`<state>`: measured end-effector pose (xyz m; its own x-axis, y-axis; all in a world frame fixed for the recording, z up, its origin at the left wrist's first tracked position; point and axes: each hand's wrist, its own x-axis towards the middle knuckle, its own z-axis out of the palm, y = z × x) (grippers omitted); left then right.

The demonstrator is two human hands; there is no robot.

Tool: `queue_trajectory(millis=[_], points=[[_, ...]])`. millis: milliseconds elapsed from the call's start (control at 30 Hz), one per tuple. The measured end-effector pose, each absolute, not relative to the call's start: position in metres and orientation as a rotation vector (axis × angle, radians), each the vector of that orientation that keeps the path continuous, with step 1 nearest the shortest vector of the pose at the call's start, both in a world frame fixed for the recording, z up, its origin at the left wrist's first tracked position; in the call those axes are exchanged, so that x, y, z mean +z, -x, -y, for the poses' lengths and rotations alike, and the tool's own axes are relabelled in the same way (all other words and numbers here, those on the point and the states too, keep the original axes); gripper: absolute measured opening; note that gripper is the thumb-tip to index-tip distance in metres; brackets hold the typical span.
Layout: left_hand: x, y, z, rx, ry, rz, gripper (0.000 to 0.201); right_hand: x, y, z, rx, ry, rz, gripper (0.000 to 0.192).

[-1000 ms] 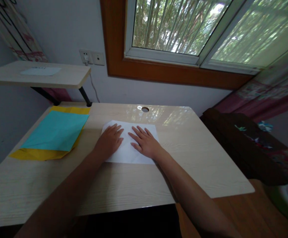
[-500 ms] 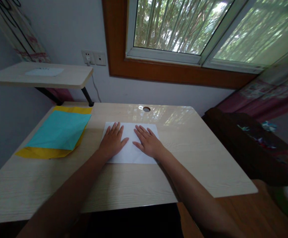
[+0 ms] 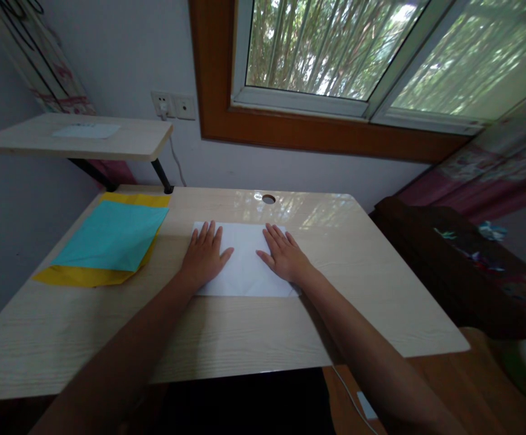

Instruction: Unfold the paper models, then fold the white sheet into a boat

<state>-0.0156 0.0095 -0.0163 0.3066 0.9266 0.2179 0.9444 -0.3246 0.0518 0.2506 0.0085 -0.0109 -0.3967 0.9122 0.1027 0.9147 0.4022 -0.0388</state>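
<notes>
Head view: white paper [image 3: 245, 269] lies flat on the desk [image 3: 253, 338], on the near side of the round hole [image 3: 269, 199]; single or folded, I cannot tell. Left hand [image 3: 205, 258] and right hand [image 3: 286, 257] both rest palm-down on it, fingers extended, gripping nothing, the left one farther from the hole. Handling, my estimate: very light, thin, easily creased or torn, apt to slide on the smooth top. I would pinch it gently at the bare edge farthest from the hole, as fingertips reach the hole-side edge. Blue sheet [image 3: 113, 237] over yellow sheet [image 3: 84, 276], well left of the hole
</notes>
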Motion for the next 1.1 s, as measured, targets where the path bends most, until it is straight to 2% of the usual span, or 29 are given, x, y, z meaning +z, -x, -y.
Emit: queue_trajectory(millis=[333,533,700,1100], points=[[-0.016,0.015,-0.009,-0.339,2.461,1.804,0.069,-0.001,-0.278,-0.010,-0.167,1.911,2.440,0.060],[-0.017,0.014,-0.008,-0.343,2.458,1.790,0.071,0.012,-0.235,-0.001,-0.144,1.676,2.476,0.058],[-0.019,0.014,-0.009,-0.357,2.443,1.793,0.070,-0.004,-0.189,0.010,0.034,1.451,2.544,0.058],[-0.017,0.014,-0.008,-0.362,2.445,1.814,0.069,-0.013,-0.207,0.004,0.015,1.640,2.425,0.068]])
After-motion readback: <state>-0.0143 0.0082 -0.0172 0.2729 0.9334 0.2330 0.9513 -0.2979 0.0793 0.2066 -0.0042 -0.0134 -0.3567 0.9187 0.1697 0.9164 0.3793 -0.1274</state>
